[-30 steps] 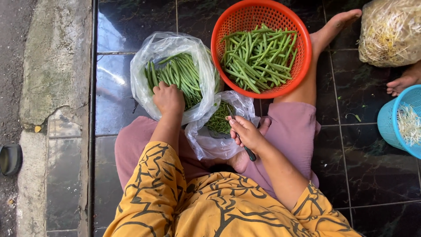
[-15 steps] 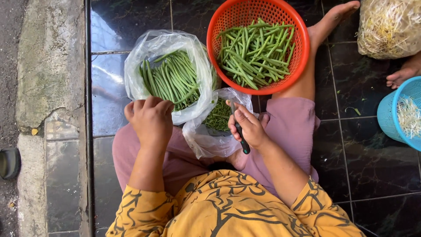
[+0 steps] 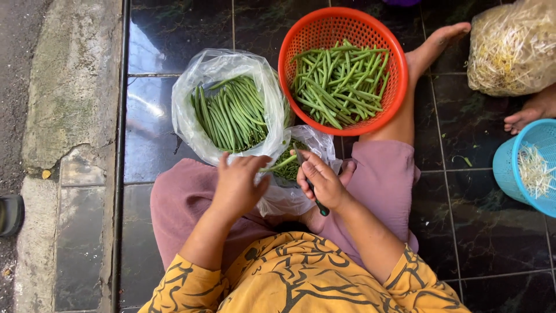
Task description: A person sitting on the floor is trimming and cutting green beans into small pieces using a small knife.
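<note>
While the left hand (image 3: 237, 184) pinches one long green bean (image 3: 279, 164) over the small plastic bag (image 3: 301, 174) on the lap, the right hand (image 3: 320, 181) closes around a dark-handled knife (image 3: 317, 204). The orange basket (image 3: 301, 35) touches this bag; dark tiles (image 3: 174, 35) lie open on the left.

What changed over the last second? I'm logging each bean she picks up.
The left hand left the bag of whole beans and drew back to the lap, now holding one green bean toward the right hand. The right hand kept its dark-handled knife; the orange basket stayed put.
</note>
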